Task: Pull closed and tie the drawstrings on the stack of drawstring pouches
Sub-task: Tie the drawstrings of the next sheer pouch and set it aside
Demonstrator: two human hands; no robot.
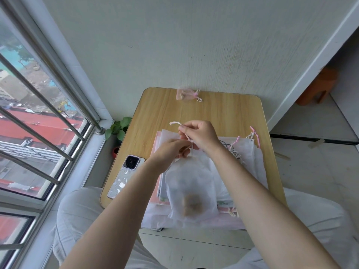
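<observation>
Hands up over the small light-wood table [223, 113]: your right hand [201, 133] pinches the pale drawstring cord [175, 123], and your left hand [171, 150] grips the gathered neck of the sheer white pouch [191, 189] with something brown inside. That pouch hangs over the table's near edge, above the stack of white pouches [250, 158]. One tied pink pouch [187, 95] sits at the table's far edge; a patterned-case phone [126, 176] lies on its left side.

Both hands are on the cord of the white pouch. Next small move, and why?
Probably draw the cord tight. The right hand pinches it with the loose end sticking out, the left hand grips at the neck of the white pouch, and no finished bow shows yet.
</observation>
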